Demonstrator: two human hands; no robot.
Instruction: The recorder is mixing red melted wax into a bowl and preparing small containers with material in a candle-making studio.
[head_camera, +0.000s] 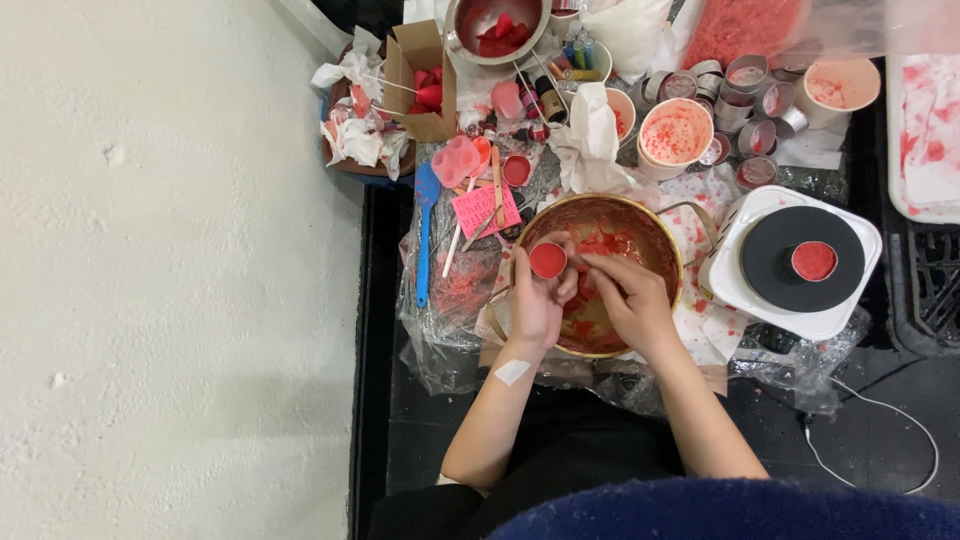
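1. While I look down from the head camera, I see the left hand (537, 300) clasped around a small round tin (547, 260) filled with red wax, holding it over the left rim of a round metal bowl (655, 235).
2. I see the right hand (630, 295) pinched shut inside the bowl, fingertips (590, 262) just beside the tin; whatever they pinch is too small for me to make out.
3. The bowl is smeared red inside and sits on crumpled clear plastic sheeting (440, 330) over a dark table.
4. To the right of the bowl I note a white hot plate (770, 305) with a black disc on top, and a second red-filled tin (813, 260) resting on that disc.
5. To the left of the bowl lie a blue spatula (425, 215) and a pink card (485, 208).
6. Behind the bowl I see a paper cup (675, 133) with red-speckled contents, a cluster of empty metal tins (745, 100), and a cardboard box (420, 80) holding red pieces.
7. A white adhesive strip (512, 372) sits on the left forearm.
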